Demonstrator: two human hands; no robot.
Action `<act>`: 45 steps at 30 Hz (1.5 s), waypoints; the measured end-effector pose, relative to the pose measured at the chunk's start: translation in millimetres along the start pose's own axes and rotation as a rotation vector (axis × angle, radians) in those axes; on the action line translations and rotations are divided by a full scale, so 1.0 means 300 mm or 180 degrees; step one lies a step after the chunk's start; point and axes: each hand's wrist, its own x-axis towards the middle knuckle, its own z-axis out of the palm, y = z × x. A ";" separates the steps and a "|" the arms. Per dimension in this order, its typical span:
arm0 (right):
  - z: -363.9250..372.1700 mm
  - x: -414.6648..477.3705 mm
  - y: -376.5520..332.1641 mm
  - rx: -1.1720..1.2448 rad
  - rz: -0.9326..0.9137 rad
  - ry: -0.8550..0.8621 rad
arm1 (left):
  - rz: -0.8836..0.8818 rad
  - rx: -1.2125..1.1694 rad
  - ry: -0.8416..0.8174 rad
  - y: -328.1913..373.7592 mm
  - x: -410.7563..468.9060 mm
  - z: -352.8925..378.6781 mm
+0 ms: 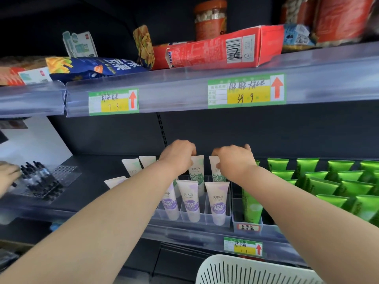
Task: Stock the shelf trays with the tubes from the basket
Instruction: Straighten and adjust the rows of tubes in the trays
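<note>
Three purple-labelled tubes (192, 203), two green-labelled tubes (196, 173)

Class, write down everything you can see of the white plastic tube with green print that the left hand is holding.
The white plastic tube with green print stands roughly upright, flat crimped end up, in the clear plastic divided tray on the dark shelf. Small lettering sits above a green leafy label. The left hand pinches its top edge. A purple-labelled white tube in front hides its base; a matching green-print tube, gripped by the right hand, stands beside it.
</note>
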 end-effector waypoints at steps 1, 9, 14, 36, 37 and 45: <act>-0.003 0.000 -0.006 0.0060 -0.0017 -0.0037 | 0.0022 -0.0071 0.0021 -0.008 -0.003 -0.006; -0.033 0.030 -0.125 0.0678 -0.0316 -0.0007 | -0.0139 -0.0310 0.0238 -0.140 -0.043 -0.071; -0.009 0.075 -0.242 0.0721 -0.0619 -0.0134 | -0.0447 0.0006 0.0171 -0.251 -0.056 -0.085; 0.028 0.148 -0.307 0.0416 -0.0306 -0.0100 | -0.0425 0.0001 0.0089 -0.378 -0.007 -0.009; 0.023 0.147 -0.315 0.0472 -0.0353 -0.0090 | -0.0467 -0.0038 0.0092 -0.390 -0.013 -0.020; -0.002 0.141 -0.411 0.0756 -0.0780 0.0169 | -0.1074 0.0147 0.0010 -0.482 -0.075 -0.063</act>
